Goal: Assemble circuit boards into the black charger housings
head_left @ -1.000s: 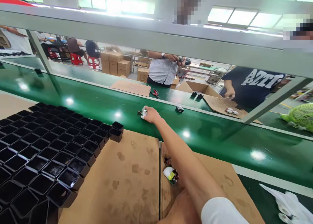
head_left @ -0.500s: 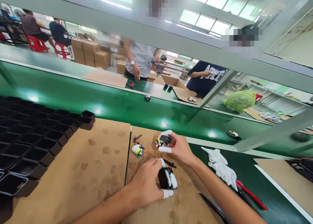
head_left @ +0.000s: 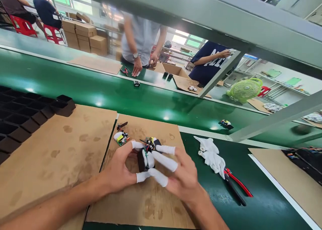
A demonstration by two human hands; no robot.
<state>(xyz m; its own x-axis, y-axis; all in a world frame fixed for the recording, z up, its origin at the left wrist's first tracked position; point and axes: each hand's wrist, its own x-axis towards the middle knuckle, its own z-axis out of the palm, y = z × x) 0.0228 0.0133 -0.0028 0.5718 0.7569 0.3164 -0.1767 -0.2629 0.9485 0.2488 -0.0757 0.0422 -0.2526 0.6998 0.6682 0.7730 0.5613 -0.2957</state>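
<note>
Holding the black case (head_left: 141,162) in my left grip (head_left: 118,168), I apparently seat its white insert (head_left: 150,160); whether my right grip (head_left: 182,173) is closed, I cannot tell. Seating calls for careful alignment.

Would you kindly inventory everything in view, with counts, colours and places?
Black case: one, black, centre
Circuit boards: at least two, multicoloured, beyond the case
Black boxes: many, black, left
Cardboard sheets: several, brown, benchtops
Long strip: one, green, across the middle
White cloth: one bunch, white, right
Near pliers: one, red-black, by the cloth
Fan: one, green, far right
Stools: two, red, upper left
Cartons: several, brown, background
People: at least four, mixed clothing, background
Frame: one, grey, overhead
Left hand: one, white-tipped, gripping case
Right hand: one, white-tipped, right of case
</note>
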